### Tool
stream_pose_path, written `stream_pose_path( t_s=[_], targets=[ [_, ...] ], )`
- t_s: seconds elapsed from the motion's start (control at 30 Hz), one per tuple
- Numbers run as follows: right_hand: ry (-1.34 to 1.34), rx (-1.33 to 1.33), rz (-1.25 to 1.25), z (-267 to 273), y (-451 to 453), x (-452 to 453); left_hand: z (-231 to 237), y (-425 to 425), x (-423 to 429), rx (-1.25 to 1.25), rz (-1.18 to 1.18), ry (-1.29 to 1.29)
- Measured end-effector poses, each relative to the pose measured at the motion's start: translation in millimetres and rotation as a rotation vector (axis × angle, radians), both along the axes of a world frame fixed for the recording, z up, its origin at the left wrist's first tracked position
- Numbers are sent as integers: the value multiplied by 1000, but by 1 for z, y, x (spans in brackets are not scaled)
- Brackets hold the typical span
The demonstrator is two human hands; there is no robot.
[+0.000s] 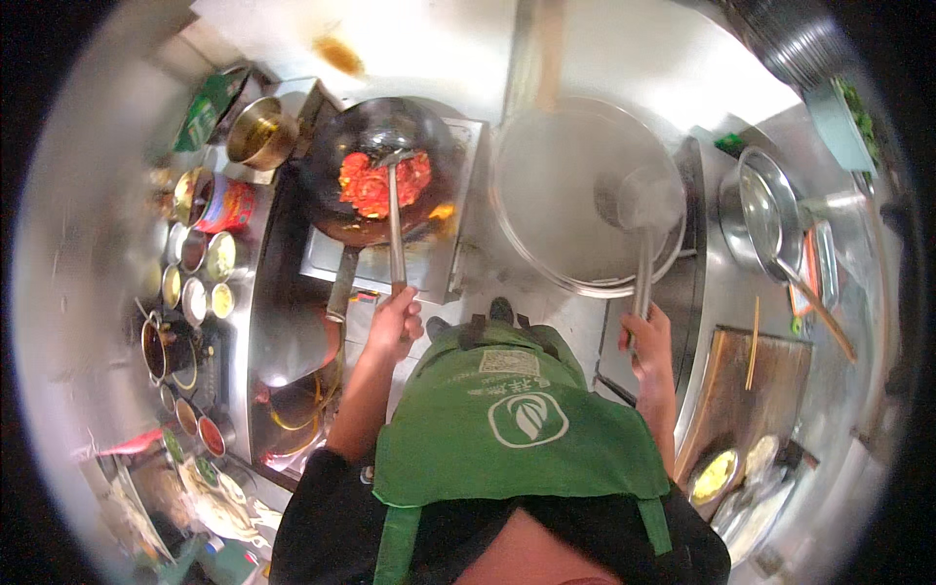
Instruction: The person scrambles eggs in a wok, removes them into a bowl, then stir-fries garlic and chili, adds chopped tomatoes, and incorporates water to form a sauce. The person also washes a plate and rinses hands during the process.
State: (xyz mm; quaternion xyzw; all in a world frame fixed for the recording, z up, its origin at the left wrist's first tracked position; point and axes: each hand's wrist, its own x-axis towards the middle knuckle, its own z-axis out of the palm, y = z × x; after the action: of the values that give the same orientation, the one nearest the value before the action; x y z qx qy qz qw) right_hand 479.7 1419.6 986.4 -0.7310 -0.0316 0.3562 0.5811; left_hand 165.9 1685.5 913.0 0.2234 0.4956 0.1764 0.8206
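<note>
My left hand [395, 325] grips the handle of a metal wok spatula [395, 234], whose blade rests among chopped tomatoes [373, 190] in a black wok [329, 197]. The wok sits over a burner on a steel stove [439, 256], and an orange flame shows near its right side. In my right hand [647, 340] is the long handle of a metal ladle [643, 270]. Its bowl hangs over or in a large round steel pot [548, 205] and is blurred by steam. Pale vapour hides what the pot contains.
Several seasoning cups [221, 256] and a red can [230, 205] line the left counter, below a metal pot [262, 131]. To the right are a steel basin [764, 205], a wooden cutting board [746, 409] with chopsticks [754, 344], and a bowl of yellow food [714, 477].
</note>
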Motion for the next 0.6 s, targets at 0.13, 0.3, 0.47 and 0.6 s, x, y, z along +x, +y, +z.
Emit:
stream_pose_path(
  t_s=[0.13, 0.3, 0.47, 0.6],
  targets=[
    [-82, -285, 11, -84, 11, 47, 20, -24, -21, -22, -39, 16],
    [-520, -720, 213, -167, 36, 85, 58, -36, -52, 2, -52, 57],
    [57, -393, 313, -194, 58, 105, 86, -50, -66, 49, 13, 102],
    [739, 185, -117, -171, 35, 103, 104, -52, -81, 60, 33, 100]
  ],
)
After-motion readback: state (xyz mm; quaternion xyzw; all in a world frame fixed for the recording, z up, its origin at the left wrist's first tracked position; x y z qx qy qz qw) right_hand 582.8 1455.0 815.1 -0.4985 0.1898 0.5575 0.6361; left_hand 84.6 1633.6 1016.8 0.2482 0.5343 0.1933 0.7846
